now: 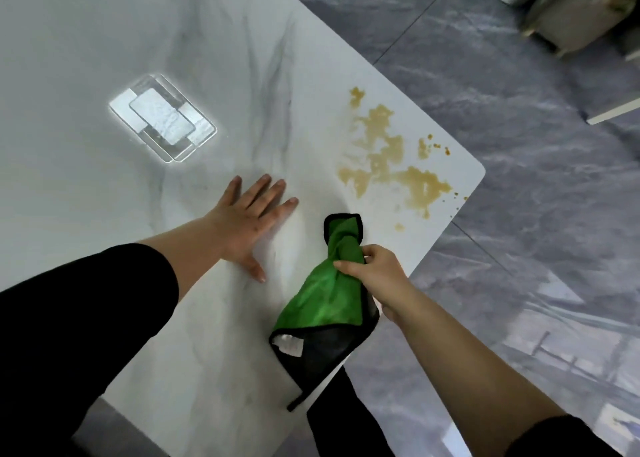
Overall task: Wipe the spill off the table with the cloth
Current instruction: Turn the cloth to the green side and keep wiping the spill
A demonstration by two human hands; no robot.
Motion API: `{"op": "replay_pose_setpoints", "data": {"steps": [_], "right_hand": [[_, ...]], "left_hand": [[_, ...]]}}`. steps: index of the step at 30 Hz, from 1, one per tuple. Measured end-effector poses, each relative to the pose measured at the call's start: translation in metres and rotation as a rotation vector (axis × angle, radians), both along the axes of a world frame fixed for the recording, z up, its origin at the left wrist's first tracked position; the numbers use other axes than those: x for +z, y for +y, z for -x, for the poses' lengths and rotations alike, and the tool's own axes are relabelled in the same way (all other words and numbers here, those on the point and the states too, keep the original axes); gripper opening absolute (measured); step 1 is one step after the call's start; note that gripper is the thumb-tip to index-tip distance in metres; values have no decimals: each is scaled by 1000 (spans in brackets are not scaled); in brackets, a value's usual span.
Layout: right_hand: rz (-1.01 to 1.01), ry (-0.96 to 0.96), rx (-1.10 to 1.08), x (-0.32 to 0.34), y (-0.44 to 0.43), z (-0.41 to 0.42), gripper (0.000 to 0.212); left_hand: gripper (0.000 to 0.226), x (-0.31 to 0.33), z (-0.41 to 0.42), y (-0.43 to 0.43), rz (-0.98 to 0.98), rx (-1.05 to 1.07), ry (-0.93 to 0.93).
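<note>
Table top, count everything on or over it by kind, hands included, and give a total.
Cloths: 1, green cloth
Hands: 2, left hand flat on the table, right hand gripping the green cloth
Spills: 1, yellow-brown spill with stray droplets
Total: 4

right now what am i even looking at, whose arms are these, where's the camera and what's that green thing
No machine here: these are a person's two bare arms, seen from one camera worn on their head, looking forward and down. The left hand lies flat, fingers straight, on a white marbled table. The right hand grips a bunched green cloth with a black edge, near the table's edge. A brownish spill is spread by the table's far corner, and the cloth is not touching it yet. The bright rectangle on the tabletop looks like a lamp's reflection, not an object. Grey floor shows beyond.
</note>
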State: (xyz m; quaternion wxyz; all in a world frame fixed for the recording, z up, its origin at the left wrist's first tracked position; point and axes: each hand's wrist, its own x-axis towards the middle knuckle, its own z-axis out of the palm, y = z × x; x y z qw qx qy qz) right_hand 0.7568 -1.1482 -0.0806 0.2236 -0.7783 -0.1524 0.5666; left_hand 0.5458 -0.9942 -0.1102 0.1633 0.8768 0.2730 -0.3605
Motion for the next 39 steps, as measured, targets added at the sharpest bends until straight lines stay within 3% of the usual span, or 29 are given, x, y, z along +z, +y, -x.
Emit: {"op": "replay_pose_setpoints", "data": {"steps": [7, 10, 20, 24, 29, 32, 34, 37, 39], "right_hand": [[-406, 43, 71, 91, 8, -21, 24], [-481, 32, 90, 111, -3, -9, 23], [-20, 87, 165, 7, -66, 45, 34], [-115, -89, 115, 7, -43, 29, 45], [-221, -810, 477, 1, -25, 35, 49], [-138, -748, 695, -11, -34, 71, 66], [-82, -731, 823, -30, -46, 84, 70], [-60, -769, 829, -43, -47, 85, 68], [-90, -846, 777, -41, -39, 82, 67]], "left_hand": [[142, 0, 2, -4, -56, 32, -60], [142, 1, 1, -5, -43, 30, -52], [139, -12, 3, 1, -11, -1, -29], [140, -13, 4, 0, 6, -2, -26], [140, -10, 4, -1, -6, -8, -30], [132, -11, 4, -2, -3, -15, -32], [112, -13, 6, -1, 11, 23, -100], [78, -17, 8, 0, -22, 86, -238], [74, -18, -4, 2, -44, 164, -304]]}}
